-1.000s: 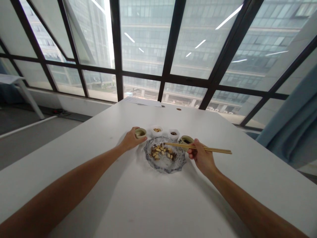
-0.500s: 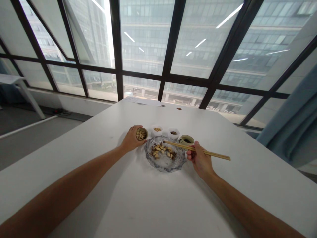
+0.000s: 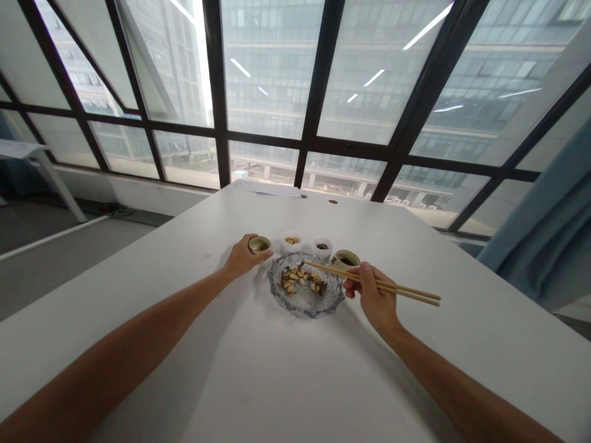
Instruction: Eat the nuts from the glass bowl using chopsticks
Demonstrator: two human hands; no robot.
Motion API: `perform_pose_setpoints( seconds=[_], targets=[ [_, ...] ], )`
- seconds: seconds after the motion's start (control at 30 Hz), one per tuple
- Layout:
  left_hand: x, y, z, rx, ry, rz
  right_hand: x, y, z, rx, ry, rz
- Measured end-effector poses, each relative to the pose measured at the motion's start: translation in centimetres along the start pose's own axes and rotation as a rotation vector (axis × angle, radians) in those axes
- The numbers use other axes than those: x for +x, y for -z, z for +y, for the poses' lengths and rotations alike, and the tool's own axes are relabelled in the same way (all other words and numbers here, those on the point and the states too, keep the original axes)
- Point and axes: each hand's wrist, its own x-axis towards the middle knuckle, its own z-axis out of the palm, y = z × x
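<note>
My left hand (image 3: 240, 255) is wrapped round a small greenish cup (image 3: 259, 245), left of the glass plate. Only part of the cup's inside shows. In my right hand (image 3: 373, 292) is a pair of chopsticks (image 3: 364, 280), their tips reaching left over the plate's far side. Whether the tips pinch anything is too small to tell. The clear scalloped glass plate (image 3: 307, 307) bears pale, shelled-looking nuts (image 3: 290, 283) and dark seeds or pieces. A second greenish cup (image 3: 346, 258) with dark contents stands just beyond my right hand.
Behind the plate stand two small white cups, one with pale nuts (image 3: 292, 242) and one with dark pieces (image 3: 322, 247). White paper (image 3: 268, 188) lies at the far edge of the white table (image 3: 258, 381). Windows rise behind; a blue curtain (image 3: 545, 234) hangs at right.
My left hand has shifted slightly left and turned the cup more upright, so the nuts inside show less. The chopsticks' rear ends have spread apart, and their tips have moved slightly left.
</note>
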Motion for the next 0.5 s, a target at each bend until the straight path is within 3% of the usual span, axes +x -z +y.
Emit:
perform_pose_setpoints(
  seconds=[0.23,0.37,0.5],
  targets=[
    [2.9,0.2,0.2,0.112,0.023,-0.112,2.0,0.8,-0.4,0.107,0.003,0.121],
    [4.5,-1.5,4.2,0.237,-0.209,-0.115,4.0,2.5,-0.8,0.092,0.055,0.198],
    [4.5,-5.5,9.5,0.346,-0.463,-0.349,6.2,4.9,-1.3,0.114,0.135,0.304]
  ],
)
